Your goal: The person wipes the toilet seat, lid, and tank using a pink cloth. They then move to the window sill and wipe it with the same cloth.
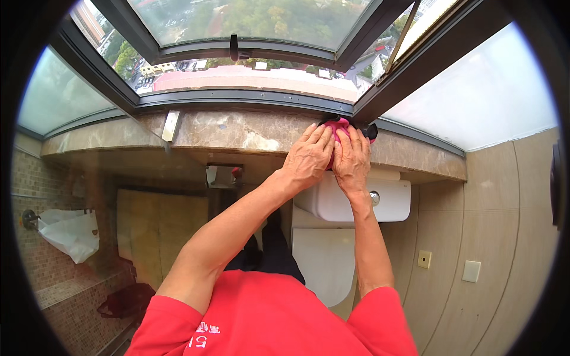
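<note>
A pink cloth with black edging (341, 124) lies bunched on the brown marble windowsill (213, 129), close against the window frame. My left hand (311, 155) presses on its left part with the fingers stretched forward. Beside it, my right hand (352, 160) lies flat over the right part, the two hands nearly touching. A black edge of the cloth sticks out to the right of my right fingers. The palms and most of the cloth beneath them are hidden.
An outward-tilted window (249, 20) with a black handle (234, 47) is ahead. Below the sill stand a white toilet tank (311, 196) and closed lid (323, 262). A glass panel is at left, a metal-looking block (171, 126) beside it, and a white bag (71, 233) hangs beyond.
</note>
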The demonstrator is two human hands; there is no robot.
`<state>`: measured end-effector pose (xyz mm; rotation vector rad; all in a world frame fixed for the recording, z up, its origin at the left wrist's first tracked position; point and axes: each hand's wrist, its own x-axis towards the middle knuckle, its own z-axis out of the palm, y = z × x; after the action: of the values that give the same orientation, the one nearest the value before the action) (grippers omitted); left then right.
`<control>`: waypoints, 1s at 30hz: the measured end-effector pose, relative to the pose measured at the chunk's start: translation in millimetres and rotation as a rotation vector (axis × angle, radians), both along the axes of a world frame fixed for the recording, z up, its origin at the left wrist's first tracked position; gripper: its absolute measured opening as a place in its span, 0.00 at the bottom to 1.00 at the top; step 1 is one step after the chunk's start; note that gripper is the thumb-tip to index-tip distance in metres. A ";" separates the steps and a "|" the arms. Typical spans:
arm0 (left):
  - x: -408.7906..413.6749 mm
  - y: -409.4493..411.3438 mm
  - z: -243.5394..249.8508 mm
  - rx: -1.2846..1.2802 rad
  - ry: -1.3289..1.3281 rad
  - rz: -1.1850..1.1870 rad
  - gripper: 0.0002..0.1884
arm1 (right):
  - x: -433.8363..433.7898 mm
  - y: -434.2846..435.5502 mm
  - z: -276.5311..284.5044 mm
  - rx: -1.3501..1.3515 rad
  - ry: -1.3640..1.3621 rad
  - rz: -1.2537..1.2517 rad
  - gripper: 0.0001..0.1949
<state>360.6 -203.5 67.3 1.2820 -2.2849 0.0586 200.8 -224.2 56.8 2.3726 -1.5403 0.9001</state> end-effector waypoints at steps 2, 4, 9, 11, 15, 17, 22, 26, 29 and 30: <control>-1.6 3.9 -4.2 -0.016 0.017 -0.003 0.30 | -0.2 8.9 -4.0 -0.029 0.008 -0.039 0.17; -2.2 5.9 -5.7 -0.037 -0.009 0.010 0.29 | -0.7 15.7 -6.6 -0.042 0.005 -0.068 0.17; -4.7 16.8 -7.8 -0.059 -0.044 0.004 0.28 | -2.8 29.3 -5.5 -0.013 0.015 -0.090 0.18; -8.8 13.5 -5.1 -0.059 -0.032 -0.012 0.27 | -6.9 26.9 -4.6 -0.008 0.030 -0.102 0.17; -17.7 0.4 -6.3 -0.078 -0.060 -0.017 0.27 | -16.9 11.0 -3.4 0.010 -0.011 -0.066 0.17; -23.8 -1.2 -4.8 -0.057 -0.060 -0.040 0.27 | -24.9 11.0 0.1 0.022 -0.015 -0.053 0.17; -45.9 -1.5 -6.6 -0.086 -0.099 -0.082 0.28 | -47.9 18.2 2.6 0.043 -0.030 -0.080 0.17; -74.6 -11.2 -6.9 -0.093 -0.132 -0.150 0.29 | -82.2 11.2 13.8 0.102 -0.023 -0.129 0.17; -100.9 -20.7 -9.8 -0.088 -0.108 -0.169 0.29 | -113.0 -1.6 13.3 0.118 -0.011 -0.141 0.17; -110.0 -25.5 -9.4 -0.070 -0.095 -0.180 0.29 | -122.4 -7.9 13.1 0.124 -0.010 -0.143 0.17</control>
<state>250.7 -229.0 57.9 1.0549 -2.4463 0.1379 78.4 -232.1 69.9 2.3046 -1.7925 0.8093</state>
